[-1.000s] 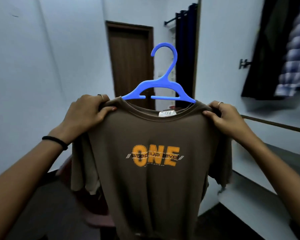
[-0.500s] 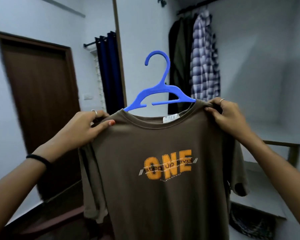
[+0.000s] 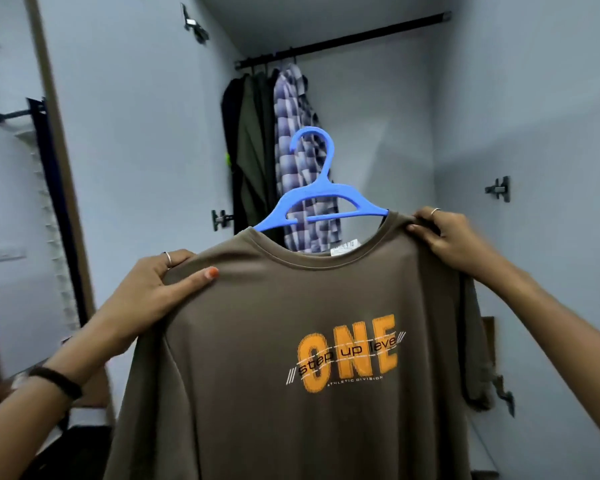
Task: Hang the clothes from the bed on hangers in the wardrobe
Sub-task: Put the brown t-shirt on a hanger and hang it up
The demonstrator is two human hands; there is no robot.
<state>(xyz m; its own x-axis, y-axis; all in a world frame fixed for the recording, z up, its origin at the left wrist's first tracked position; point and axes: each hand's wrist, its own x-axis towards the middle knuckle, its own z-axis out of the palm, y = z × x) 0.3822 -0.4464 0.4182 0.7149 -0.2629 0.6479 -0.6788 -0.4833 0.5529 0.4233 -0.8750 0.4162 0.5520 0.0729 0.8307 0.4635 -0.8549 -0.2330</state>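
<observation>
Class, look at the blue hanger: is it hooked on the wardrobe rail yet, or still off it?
Off it. The blue hanger sits in the brown T-shirt, its hook free, well below the black rail.

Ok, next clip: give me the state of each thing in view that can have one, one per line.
Brown T-shirt: on the blue hanger, held up by both shoulders.
Blue hanger: inside the collar, hook free, not on the rail.
Left hand: gripping the shirt's shoulder.
Right hand: gripping the other shoulder.
Wardrobe rail: carries clothes at its left end, rest bare.
Plaid shirt: hanging on the rail.
Dark garments: hanging beside it.
</observation>
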